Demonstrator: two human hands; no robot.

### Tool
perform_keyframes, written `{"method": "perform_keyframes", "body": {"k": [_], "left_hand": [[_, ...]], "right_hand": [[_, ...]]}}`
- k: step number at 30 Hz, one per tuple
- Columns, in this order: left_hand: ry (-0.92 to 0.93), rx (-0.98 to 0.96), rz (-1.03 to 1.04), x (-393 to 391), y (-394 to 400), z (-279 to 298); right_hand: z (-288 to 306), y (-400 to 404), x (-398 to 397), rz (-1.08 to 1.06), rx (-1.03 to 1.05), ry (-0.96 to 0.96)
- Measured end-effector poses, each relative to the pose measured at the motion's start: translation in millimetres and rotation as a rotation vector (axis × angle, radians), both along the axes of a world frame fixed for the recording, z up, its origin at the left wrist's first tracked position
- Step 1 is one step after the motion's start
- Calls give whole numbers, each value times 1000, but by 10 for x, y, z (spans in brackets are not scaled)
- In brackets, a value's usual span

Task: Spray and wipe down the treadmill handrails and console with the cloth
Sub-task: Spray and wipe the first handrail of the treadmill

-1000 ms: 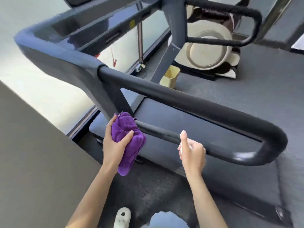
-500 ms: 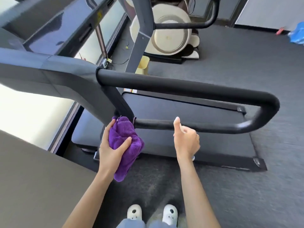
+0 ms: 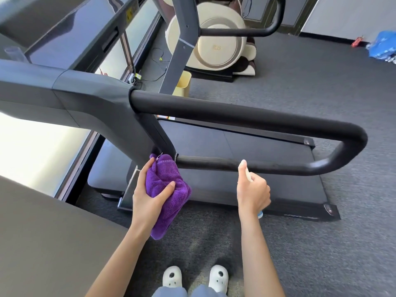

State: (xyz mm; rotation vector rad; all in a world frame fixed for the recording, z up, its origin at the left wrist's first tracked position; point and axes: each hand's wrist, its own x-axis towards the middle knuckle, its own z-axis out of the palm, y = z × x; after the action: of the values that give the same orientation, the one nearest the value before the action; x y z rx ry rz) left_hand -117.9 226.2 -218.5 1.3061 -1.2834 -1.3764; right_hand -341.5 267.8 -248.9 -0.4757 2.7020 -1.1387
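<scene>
Beside the treadmill's near side rail we see our view tipped further down than a second ago: both white shoes [image 3: 194,276] now show on the grey carpet, and the handrail [image 3: 246,118] loop lies level. Our left hand [image 3: 150,195] keeps its grip clenched round the bunched purple cloth [image 3: 166,189], pressed against the upright where the lower bar [image 3: 214,163] begins. Our right hand [image 3: 252,189] hovers just below that bar, thumb raised, fingers curled round the spray bottle [image 3: 260,215] (only a pale tip and blue base peek out). Most of the console [image 3: 53,46] runs off the top edge.
</scene>
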Motion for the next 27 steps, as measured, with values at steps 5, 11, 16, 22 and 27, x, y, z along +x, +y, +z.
{"method": "perform_keyframes", "body": {"k": [5, 11, 16, 22, 27], "left_hand": [[-1, 10, -14, -125, 35, -16], [-7, -10, -63, -347, 120, -35], [-8, -20, -86, -560, 165, -17], [-24, -23, -76, -725, 211, -8], [-54, -48, -82, -806, 269, -30]], "right_hand": [[-22, 225, -203, -83, -9, 36], [45, 415, -429, -130, -57, 78], [68, 514, -554, -99, -66, 74], [88, 571, -706, -82, -101, 47], [138, 705, -890, -173, -147, -18]]}}
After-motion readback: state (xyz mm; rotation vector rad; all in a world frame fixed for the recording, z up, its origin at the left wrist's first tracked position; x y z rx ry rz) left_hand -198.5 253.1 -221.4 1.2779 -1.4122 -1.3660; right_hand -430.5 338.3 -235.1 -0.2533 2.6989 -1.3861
